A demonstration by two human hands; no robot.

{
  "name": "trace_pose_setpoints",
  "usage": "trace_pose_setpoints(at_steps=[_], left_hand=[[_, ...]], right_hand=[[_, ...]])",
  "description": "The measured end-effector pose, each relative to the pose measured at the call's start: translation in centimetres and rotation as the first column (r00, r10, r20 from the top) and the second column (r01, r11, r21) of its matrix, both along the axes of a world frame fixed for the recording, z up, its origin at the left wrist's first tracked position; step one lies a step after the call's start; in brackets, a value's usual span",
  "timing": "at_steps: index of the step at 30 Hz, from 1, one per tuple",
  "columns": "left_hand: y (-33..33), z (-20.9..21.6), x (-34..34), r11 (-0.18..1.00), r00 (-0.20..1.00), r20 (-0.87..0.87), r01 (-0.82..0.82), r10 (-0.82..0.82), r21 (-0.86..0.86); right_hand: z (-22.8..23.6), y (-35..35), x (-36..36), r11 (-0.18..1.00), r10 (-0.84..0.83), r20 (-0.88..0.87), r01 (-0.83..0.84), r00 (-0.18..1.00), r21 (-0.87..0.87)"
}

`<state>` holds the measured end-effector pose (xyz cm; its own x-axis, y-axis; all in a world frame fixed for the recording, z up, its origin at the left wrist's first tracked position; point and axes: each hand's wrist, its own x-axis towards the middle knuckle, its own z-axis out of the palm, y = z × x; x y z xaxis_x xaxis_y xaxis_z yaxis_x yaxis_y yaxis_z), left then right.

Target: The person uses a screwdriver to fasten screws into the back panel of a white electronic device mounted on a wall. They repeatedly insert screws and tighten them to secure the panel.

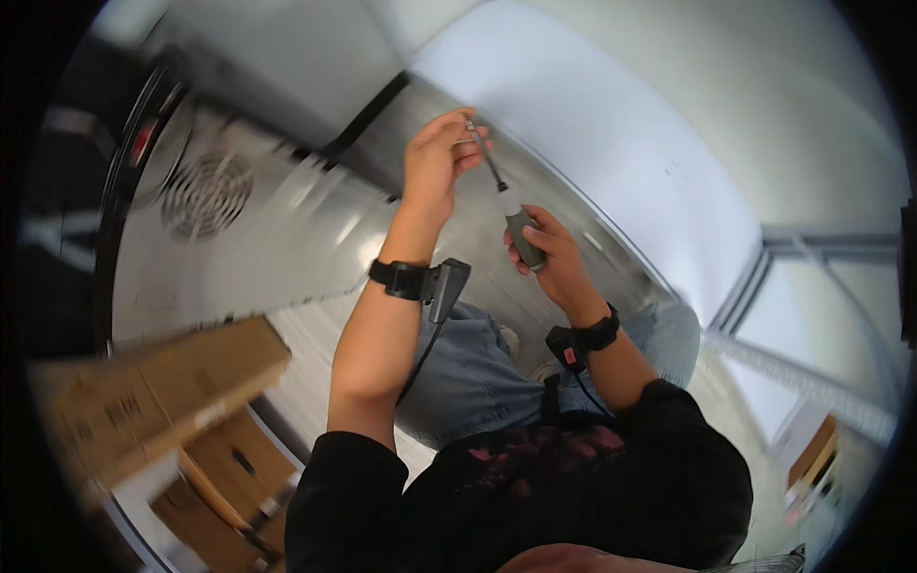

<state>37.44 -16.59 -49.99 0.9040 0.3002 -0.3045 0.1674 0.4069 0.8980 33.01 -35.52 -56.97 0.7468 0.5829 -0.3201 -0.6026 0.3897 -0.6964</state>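
My right hand [556, 256] is wrapped round the dark grey handle of a screwdriver [522, 234]. Its thin shaft slants up and away to the left, toward my other hand. There, the fingers of my left hand [439, 160] close round the screwdriver's metal tip. Whether a small separate piece sits at that tip is too small to tell. Both hands are raised over my bent legs in blue jeans. A black strap with a small dark device and a cable circles each wrist.
On the left stands a metal casing [277, 224] with a round slotted fan grille [207, 196]. Cardboard boxes [172, 392] are stacked at the lower left. A large white panel [611, 143] rises beyond my hands. A grey-framed structure [750, 296] is on the right.
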Motion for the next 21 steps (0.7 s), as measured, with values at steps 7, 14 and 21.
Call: trace_pose_setpoints(at_steps=[7,14,21], left_hand=[[-7.2,-4.8,7.2,0.939,0.949,-0.060,0.294,-0.309,-0.180],[-18.0,-14.5,14.4,0.823,0.839,-0.104,0.487,-0.534,-0.292],[-26.4,-24.3,17.9,0.707,0.795,-0.128,0.590,-0.593,0.390]], right_hand=[[-2.5,-6.2,0.9,0.959,-0.272,-0.040,0.267,0.962,-0.100],[-7.4,-12.1,0.5,0.787,-0.612,-0.126,0.586,0.781,-0.192],[-13.1,-15.0,-0.8,0.604,-0.796,-0.180,0.744,0.578,-0.286]])
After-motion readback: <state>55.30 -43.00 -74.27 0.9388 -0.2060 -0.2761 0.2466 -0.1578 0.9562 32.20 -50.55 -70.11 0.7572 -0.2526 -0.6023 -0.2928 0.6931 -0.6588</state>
